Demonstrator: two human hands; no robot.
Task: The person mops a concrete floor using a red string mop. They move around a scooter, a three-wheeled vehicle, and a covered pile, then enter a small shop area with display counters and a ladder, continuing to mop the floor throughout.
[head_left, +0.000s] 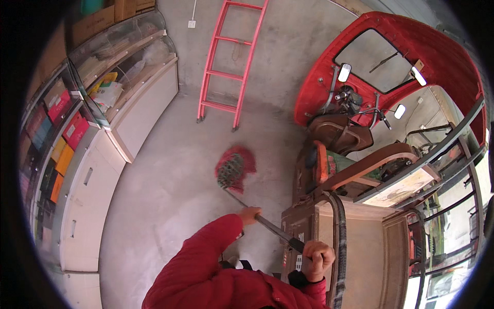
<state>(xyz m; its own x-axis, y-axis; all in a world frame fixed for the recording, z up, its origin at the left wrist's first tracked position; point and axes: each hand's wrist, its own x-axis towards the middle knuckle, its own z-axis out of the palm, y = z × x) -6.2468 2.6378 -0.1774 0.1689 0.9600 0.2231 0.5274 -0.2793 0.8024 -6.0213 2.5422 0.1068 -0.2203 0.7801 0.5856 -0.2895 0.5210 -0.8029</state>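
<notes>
A mop [272, 227] slants across the middle of the view. Its red and dark green strands [234, 169] lie on the grey concrete floor, blurred at the edges. My left hand [250, 215], at the end of a red sleeve, is closed round the lower part of the thin metal handle. Higher up, my right hand [319, 259] grips the dark end of the handle near my body. Both hands hold the mop at a tilt, with its head pointing away from me and a little left.
A red three-wheeled cab vehicle [355, 38] with a brown seat and cargo bed fills the right side, close to my right hand. A pink-red ladder [225, 74] leans on the far wall. Glass-topped display counters [88, 193] with coloured boxes line the left.
</notes>
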